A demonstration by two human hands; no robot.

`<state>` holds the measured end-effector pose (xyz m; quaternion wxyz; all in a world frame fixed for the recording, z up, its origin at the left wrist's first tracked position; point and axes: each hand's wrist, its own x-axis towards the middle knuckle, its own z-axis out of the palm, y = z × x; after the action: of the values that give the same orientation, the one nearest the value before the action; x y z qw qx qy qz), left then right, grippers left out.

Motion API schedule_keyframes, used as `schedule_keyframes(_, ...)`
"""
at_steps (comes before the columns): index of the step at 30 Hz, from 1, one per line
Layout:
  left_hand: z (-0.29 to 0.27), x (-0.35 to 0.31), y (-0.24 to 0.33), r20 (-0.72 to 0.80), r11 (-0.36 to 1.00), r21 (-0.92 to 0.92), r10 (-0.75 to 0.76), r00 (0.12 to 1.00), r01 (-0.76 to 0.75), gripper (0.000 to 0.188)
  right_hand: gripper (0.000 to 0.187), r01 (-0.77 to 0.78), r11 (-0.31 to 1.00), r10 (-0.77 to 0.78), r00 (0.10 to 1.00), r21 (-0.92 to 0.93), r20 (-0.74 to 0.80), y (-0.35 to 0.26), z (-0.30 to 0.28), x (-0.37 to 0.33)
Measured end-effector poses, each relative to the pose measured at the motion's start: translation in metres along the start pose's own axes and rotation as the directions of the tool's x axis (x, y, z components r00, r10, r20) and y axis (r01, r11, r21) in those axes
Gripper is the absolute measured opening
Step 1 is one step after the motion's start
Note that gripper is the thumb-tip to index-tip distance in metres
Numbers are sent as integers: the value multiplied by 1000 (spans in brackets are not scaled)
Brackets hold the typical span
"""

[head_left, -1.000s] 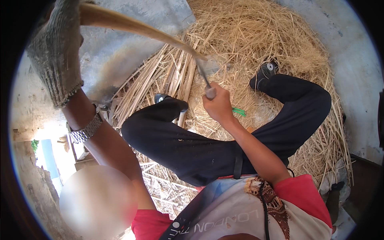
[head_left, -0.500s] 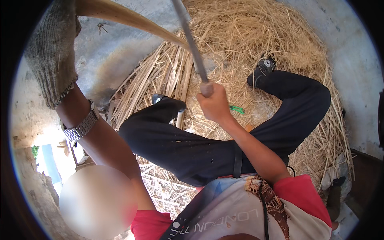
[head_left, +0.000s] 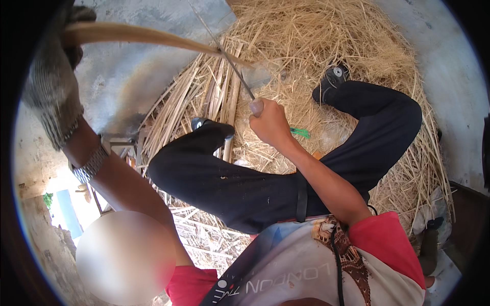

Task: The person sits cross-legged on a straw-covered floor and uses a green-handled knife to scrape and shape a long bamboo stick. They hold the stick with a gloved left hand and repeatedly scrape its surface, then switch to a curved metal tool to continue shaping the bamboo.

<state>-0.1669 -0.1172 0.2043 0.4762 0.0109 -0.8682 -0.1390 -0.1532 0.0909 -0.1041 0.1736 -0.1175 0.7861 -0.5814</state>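
Note:
In a grey knitted glove, my left hand (head_left: 53, 81) is raised at the upper left, its fingers wrapped round a long pale strip that looks like split bamboo or cane (head_left: 148, 34). The strip slants down to the right, narrowing toward the straw. My bare right hand (head_left: 270, 122) grips the handle of a long knife (head_left: 238, 74) in front of my lap. Its blade points up and left, seen nearly edge-on, and crosses the strip near the thin end. Whether blade and strip touch I cannot make out.
Long split strips (head_left: 212, 97) lie in a bundle beside my left foot. A heap of fine straw-like shavings (head_left: 332, 30) spreads beyond my feet. A small green object (head_left: 300, 132) lies between my legs. Walls (head_left: 449, 66) curve round both sides. Another person's foot (head_left: 433, 224) shows at the right.
My left hand has moved left and slightly down with the strip. The knife blade has tipped leftward and turned from its flat side to nearly edge-on, now across the strip.

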Motion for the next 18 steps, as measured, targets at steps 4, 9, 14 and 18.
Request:
schedule_keyframes(4,0,-18,0,-59,997,-14,-77,995,77,35,17,71,995,-69,997,65,-24,-25,-9,-12)
schedule_keyframes(9,-11,-12,-4,10,988,-87,-127,992,127,35,21,91,994,-86,994,62,-72,-16,0,-7)
schedule_keyframes(14,-8,-23,5,-6,976,-69,-210,978,209,33,22,185,940,-172,983,-287,72,-15,-24,5)
schedule_keyframes(18,-15,-19,0,-28,972,-103,-216,976,212,31,15,238,968,-231,969,77,-88,-62,-30,-26)
